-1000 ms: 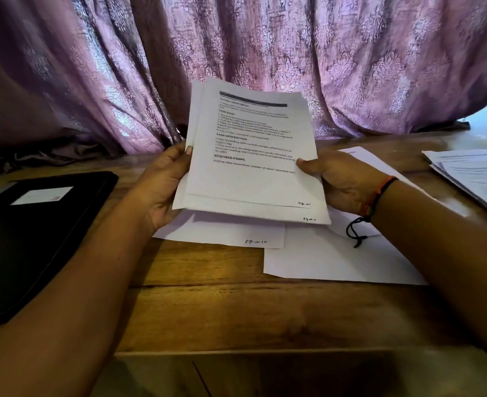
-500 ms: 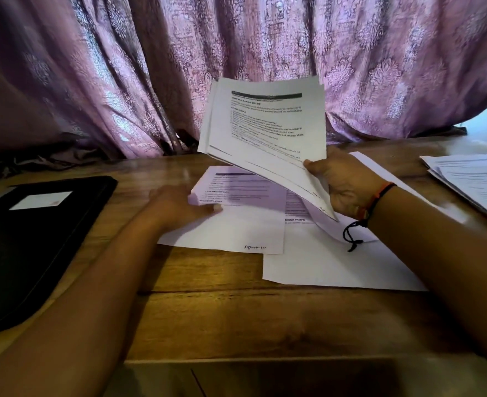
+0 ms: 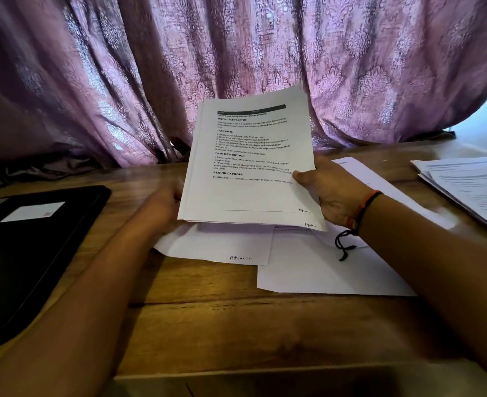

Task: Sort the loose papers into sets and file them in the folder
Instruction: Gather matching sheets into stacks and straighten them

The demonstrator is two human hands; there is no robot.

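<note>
White paper stack (image 3: 250,167), long axis near upright, reads TASK GOAL, TASK DESCRIPTION, REQUIRED PROPS. I see it above the tabletop (image 3: 222,325): right hand (image 3: 331,196) grip pinches its edge; left hand (image 3: 162,207) grip blurred, cannot tell.

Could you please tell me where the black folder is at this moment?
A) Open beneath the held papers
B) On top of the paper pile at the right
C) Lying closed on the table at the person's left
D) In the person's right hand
C: the black folder lies closed, white label up, on the wooden table at the person's left, apart from the stack of printed papers that the right hand holds.
</note>
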